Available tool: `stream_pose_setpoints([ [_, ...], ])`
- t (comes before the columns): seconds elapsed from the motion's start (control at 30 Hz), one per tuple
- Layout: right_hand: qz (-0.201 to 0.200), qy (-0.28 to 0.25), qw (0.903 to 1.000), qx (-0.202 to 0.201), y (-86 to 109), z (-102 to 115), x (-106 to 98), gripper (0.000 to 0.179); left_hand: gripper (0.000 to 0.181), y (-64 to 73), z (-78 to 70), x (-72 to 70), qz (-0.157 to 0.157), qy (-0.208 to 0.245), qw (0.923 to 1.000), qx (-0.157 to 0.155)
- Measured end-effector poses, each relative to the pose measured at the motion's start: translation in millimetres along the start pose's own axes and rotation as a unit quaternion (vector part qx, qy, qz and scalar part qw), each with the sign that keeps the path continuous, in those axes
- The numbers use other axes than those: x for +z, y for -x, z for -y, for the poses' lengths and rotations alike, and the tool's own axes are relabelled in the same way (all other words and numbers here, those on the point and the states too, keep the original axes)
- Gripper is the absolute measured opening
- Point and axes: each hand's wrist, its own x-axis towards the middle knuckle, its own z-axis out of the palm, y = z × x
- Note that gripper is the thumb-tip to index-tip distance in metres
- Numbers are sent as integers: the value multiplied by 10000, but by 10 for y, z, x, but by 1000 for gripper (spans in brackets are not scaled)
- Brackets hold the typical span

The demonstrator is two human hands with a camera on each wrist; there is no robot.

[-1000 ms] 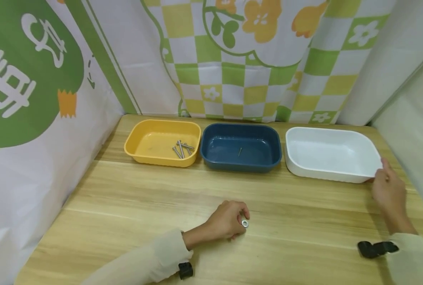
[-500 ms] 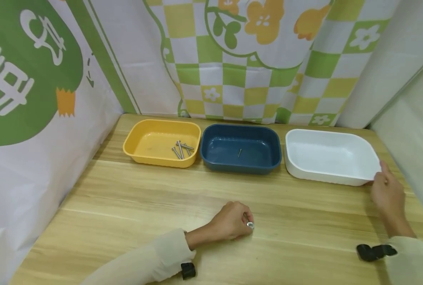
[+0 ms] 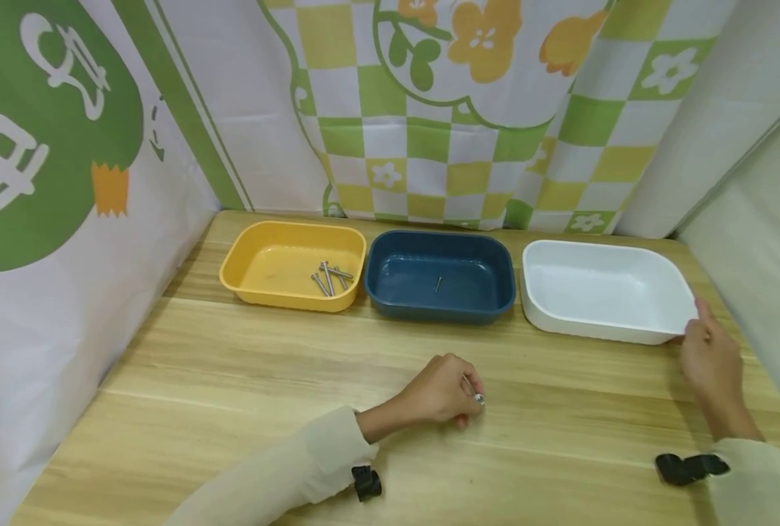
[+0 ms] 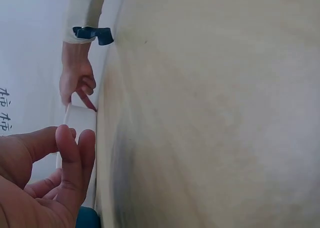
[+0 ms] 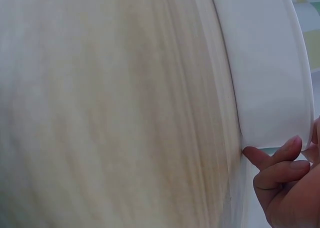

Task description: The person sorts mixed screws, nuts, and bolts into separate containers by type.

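Observation:
Over the middle of the table, my left hand [image 3: 444, 391] pinches a small metal bolt [image 3: 479, 399] between thumb and fingertips. The bolt's round shiny end shows in the head view, and the fingers hide most of its shank. At the far right, my right hand [image 3: 715, 361] grips the near right corner of a white tray [image 3: 610, 332]. In the right wrist view its fingers [image 5: 280, 160] curl against the tray's end, one fingertip low by the tabletop.
A dark blue tray [image 3: 439, 310] with one thin small screw [image 3: 438, 284] stands left of the white one. Farther left, a yellow tray [image 3: 285, 298] holds several bolts [image 3: 329, 276]. A patterned curtain [image 3: 429, 146] hangs behind the wooden table [image 3: 245, 380].
My left hand has moved right and slightly away from me with the bolt, whose round end has turned. My right hand stays on the white tray.

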Motion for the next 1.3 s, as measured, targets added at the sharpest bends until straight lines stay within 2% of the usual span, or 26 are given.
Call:
stream_pose_setpoints([
  [0.33, 103, 53, 9998, -143, 18, -29, -20, 56, 13, -252, -174, -49, -221, 218, 9995, 27],
  [0.53, 96, -9, 9999, -87, 46, -57, -29, 56, 11, -382, -313, -63, -265, -13, 9994, 223],
  [0.63, 70, -30, 10000, -54, 37, -50, -24, 56, 10, -446, -375, -42, -270, 111, 9992, 263],
  [0.8, 75, -55, 9999, -84, 19, -26, -16, 56, 10, -530, -450, 19, -236, 367, 9990, 136],
  [1.03, 103, -45, 9999, -95, 33, -43, -11, 55, 9, -640, -562, 29, -305, 259, 9990, 183],
  [1.3, 67, -44, 9999, -72, 20, -37, -14, 55, 7, -848, -719, -29, -605, 97, 9977, 280],
])
